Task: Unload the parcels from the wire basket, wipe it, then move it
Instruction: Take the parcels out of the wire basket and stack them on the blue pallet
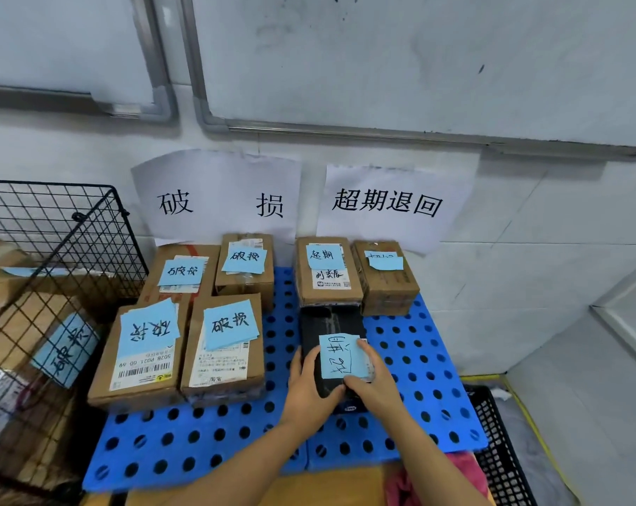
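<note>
1. The black parcel [331, 321] is a long box wrapped in dark, glossy film. It lies lengthwise on the right half of the blue pallet [199, 440], with its far end just in front of a cardboard box. I cannot tell whether it rests fully on the pallet.
2. The left hand [309, 385] grips its near left side with curled fingers. The right hand [373, 381] grips the near right corner, its fingers lying over a pale blue handwritten note [340, 356] on the top.
3. The wire basket [53, 228] stands off the pallet's left edge. It is a black square-mesh grid and holds several brown cardboard parcels, one with a blue note [66, 350]. The exact number is unclear.
4. Seven parcels are on the pallet.
   - Four brown cardboard boxes [223, 345] sit in a two-by-two block at the far left corner.
   - Two more [327, 272] stand side by side at the far edge on the right.
   - The seventh is the black one.
   - Each carries a blue note.
5. The pallet is rigid plastic with rows of round holes. Bare room remains in three places:
   - along the whole near edge
   - in a strip between the two groups
   - toward the right edge
6. Two white paper signs [218, 199] hang on the wall behind.
7. A black slotted crate [499, 451] and a pink cloth [466, 469] lie at the near right corner.
</note>
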